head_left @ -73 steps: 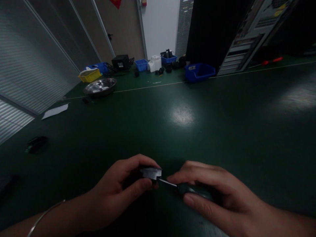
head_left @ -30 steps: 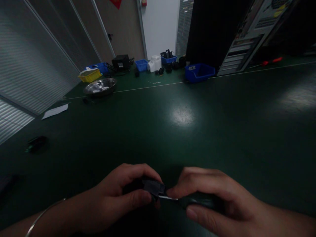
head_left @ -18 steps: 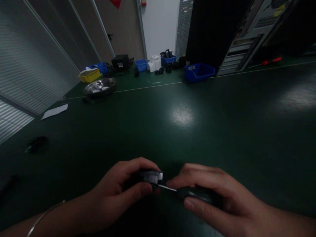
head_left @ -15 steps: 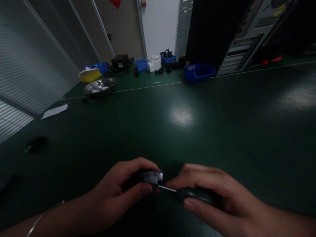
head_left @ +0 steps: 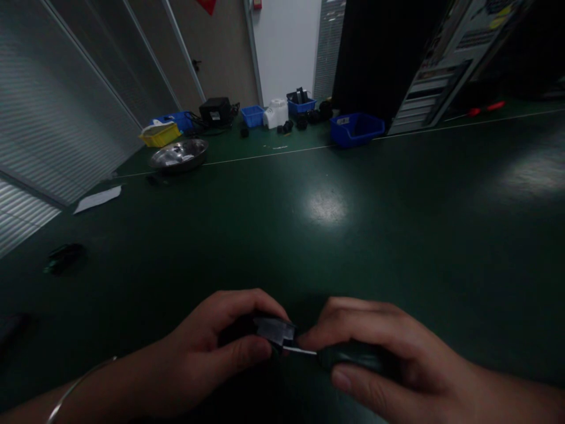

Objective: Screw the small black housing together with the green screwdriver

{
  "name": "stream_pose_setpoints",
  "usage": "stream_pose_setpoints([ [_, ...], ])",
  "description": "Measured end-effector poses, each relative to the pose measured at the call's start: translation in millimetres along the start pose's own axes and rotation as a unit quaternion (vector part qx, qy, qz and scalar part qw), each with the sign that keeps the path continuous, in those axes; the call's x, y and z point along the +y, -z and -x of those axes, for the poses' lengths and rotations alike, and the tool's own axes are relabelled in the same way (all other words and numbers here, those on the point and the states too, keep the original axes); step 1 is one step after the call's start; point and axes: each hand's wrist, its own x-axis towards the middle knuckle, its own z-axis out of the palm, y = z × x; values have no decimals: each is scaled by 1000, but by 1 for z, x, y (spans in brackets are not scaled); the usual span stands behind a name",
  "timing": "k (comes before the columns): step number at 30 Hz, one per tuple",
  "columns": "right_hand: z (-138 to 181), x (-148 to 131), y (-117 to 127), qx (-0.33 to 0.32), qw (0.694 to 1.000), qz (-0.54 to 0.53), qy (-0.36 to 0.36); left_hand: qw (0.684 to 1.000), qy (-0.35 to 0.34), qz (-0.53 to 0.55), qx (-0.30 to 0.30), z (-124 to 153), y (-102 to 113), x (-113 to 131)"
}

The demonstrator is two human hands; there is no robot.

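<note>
My left hand [head_left: 220,347] pinches a small dark part with a grey metallic face [head_left: 274,330] between thumb and fingers; its exact kind is hard to make out in the dim light. My right hand [head_left: 379,341] is wrapped round the dark handle of a screwdriver [head_left: 353,355]. The screwdriver's thin bright shaft runs left to the lower right edge of the small part, and its tip is hidden there. My right index finger reaches close to the part's right end. Both hands are low over the green table [head_left: 265,235].
A steel bowl [head_left: 179,156], a yellow bin [head_left: 159,135] and a blue bin [head_left: 356,129] stand toward the back. Near the back edge are a white device [head_left: 276,114] and a black box [head_left: 215,111]. Paper [head_left: 97,199] lies left; a red-handled tool [head_left: 485,109] lies right.
Both hands have sunk slightly, with the small part and the screwdriver. The part has tilted, its right end now lower. The grip of each hand is unchanged.
</note>
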Motion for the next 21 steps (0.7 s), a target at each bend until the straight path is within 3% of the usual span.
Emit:
stream_pose_setpoints([
  [6,-3,-1,-4,20,1000,-20,-4,999,28,-23,-6,3,1,-3],
  [13,2,1,-5,56,998,-8,-20,997,8,73,11,3,-4,-5],
  [21,1,1,-5,39,999,-13,-22,998,-16,-41,-34,1,-4,-5],
])
